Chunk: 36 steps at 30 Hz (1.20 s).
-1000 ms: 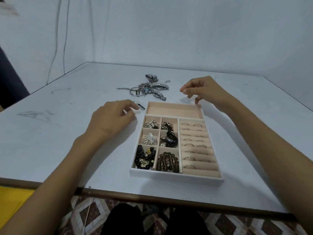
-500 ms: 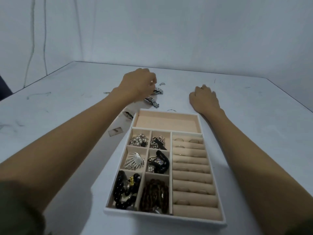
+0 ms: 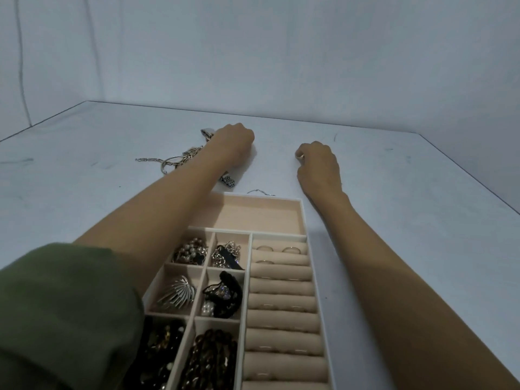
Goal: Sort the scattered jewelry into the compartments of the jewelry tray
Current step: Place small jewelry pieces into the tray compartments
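Note:
The white jewelry tray (image 3: 305, 220) with a pink lining lies in front of me. Its small left compartments hold beads, brooches and dark pieces. Its ring rolls (image 3: 281, 285) carry several rings, and the wide far compartment (image 3: 253, 215) is bare. Beyond the tray, a pile of silver chains and bangles (image 3: 180, 160) lies on the table. My left hand (image 3: 230, 144) rests on that pile with its fingers curled down out of sight. A metal watch band (image 3: 228, 180) shows under the wrist. My right hand (image 3: 318, 164) rests on the table right of the pile, loosely curled, with nothing visibly held.
A thin chain (image 3: 260, 191) lies just beyond the tray's far rim. The white table (image 3: 422, 220) meets walls at the back and left, and its right edge runs diagonally. My green sleeve (image 3: 64, 313) hides the tray's near-left corner.
My left hand moved from beside the tray out to the jewelry pile and stays there. My right hand dropped onto the table and curled. The view leaned forward over the tray.

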Each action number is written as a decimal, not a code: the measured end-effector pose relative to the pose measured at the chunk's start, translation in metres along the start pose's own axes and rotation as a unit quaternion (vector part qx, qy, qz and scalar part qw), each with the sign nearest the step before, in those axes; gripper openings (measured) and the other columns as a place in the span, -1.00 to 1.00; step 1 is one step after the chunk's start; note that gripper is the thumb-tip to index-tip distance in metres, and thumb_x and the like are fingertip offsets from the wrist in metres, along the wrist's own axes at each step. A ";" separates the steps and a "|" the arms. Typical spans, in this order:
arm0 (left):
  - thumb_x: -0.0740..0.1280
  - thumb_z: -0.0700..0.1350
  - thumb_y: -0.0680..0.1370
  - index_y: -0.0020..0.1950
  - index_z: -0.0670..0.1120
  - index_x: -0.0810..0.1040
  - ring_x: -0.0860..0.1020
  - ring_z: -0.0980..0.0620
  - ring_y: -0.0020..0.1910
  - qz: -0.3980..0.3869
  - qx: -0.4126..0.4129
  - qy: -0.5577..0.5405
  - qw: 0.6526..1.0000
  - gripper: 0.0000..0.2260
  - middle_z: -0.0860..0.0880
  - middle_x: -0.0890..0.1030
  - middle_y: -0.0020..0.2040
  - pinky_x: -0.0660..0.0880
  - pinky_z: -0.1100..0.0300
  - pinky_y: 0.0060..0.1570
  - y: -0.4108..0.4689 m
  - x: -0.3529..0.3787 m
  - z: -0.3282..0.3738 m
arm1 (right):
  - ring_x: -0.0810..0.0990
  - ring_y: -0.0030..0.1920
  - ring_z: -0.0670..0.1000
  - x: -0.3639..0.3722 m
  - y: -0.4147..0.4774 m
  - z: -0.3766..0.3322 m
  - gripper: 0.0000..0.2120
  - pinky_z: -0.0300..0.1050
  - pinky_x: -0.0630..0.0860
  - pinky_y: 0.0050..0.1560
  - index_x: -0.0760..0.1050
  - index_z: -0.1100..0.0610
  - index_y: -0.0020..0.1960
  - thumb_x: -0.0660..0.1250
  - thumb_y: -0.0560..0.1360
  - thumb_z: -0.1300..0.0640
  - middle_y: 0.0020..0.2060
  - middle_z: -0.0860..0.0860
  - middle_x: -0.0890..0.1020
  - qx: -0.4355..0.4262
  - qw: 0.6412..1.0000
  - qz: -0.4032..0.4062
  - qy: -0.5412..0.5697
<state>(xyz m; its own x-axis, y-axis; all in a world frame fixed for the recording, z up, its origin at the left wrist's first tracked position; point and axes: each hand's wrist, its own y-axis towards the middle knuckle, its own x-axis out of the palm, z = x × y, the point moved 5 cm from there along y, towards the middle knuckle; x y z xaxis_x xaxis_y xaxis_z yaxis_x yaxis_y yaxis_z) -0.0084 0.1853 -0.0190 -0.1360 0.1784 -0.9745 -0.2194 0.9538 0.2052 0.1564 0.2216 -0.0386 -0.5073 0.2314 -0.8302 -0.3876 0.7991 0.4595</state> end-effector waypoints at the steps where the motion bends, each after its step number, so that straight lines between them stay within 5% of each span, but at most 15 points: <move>1: 0.14 -0.34 0.54 0.00 -0.28 0.51 0.51 -0.26 0.04 0.017 -0.002 0.002 1.000 -0.84 -0.27 0.52 0.08 0.31 0.05 -0.17 0.000 -0.002 0.000 | 0.44 0.11 0.16 0.001 0.000 0.001 -0.68 -0.06 0.37 -0.04 0.51 0.29 0.12 0.12 0.46 0.46 0.05 0.18 0.53 -0.001 1.000 0.003 0.005; 13: 0.25 -0.27 0.53 0.19 -0.12 0.54 0.47 -0.18 0.21 0.024 -0.068 -0.180 0.981 -0.74 -0.16 0.53 0.21 0.39 0.10 0.04 0.005 -0.005 -0.015 | 0.43 0.16 0.13 0.002 0.001 0.003 -0.57 -0.18 0.27 -0.09 0.52 0.23 0.17 0.09 0.43 0.50 0.07 0.16 0.53 -0.008 0.999 0.005 0.032; 19: 0.26 -0.29 0.51 0.02 -0.16 0.64 0.56 -0.09 0.08 0.083 -0.039 -0.278 0.956 -0.81 -0.11 0.65 0.04 0.38 0.17 0.08 -0.007 -0.019 -0.010 | 0.47 0.16 0.14 0.002 0.003 0.006 -0.58 -0.14 0.36 -0.06 0.54 0.22 0.15 0.12 0.42 0.50 0.07 0.17 0.54 -0.004 0.998 0.009 0.056; 23: 0.32 -0.29 0.50 -0.08 -0.17 0.62 0.58 0.03 -0.24 0.089 -0.037 -0.455 0.885 -0.90 -0.02 0.61 -0.23 0.57 0.04 0.05 -0.028 -0.027 -0.010 | 0.50 0.13 0.16 0.002 0.004 0.006 -0.60 -0.14 0.37 -0.07 0.55 0.22 0.13 0.15 0.41 0.50 0.04 0.18 0.55 -0.006 0.998 0.014 0.062; 28: 0.34 -0.31 0.52 -0.02 -0.25 0.59 0.63 -0.04 -0.21 0.088 -0.024 -0.628 0.773 -0.93 -0.12 0.61 -0.17 0.61 0.05 0.01 -0.077 -0.055 -0.012 | 0.51 0.09 0.18 0.000 0.003 0.004 -0.57 -0.10 0.39 -0.11 0.56 0.23 0.10 0.15 0.35 0.53 -0.01 0.19 0.54 -0.017 0.998 0.017 0.055; 36: 0.35 -0.28 0.52 0.04 -0.21 0.61 0.66 0.01 -0.20 0.145 -0.040 -0.693 0.705 -0.88 -0.11 0.65 -0.18 0.61 0.19 -0.07 -0.175 -0.088 -0.042 | 0.50 0.07 0.19 -0.004 -0.003 -0.003 -0.72 -0.04 0.43 -0.05 0.57 0.22 0.07 0.21 0.45 0.43 -0.04 0.18 0.57 -0.052 0.998 0.009 0.043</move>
<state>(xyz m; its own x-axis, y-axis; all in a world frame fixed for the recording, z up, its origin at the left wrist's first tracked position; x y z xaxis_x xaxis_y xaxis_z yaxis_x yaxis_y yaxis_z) 0.0012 -0.0075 0.0344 0.8758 0.4816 -0.0311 -0.4387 0.8213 0.3646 0.1572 0.2164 -0.0353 -0.5770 0.1924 -0.7938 -0.4535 0.7328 0.5073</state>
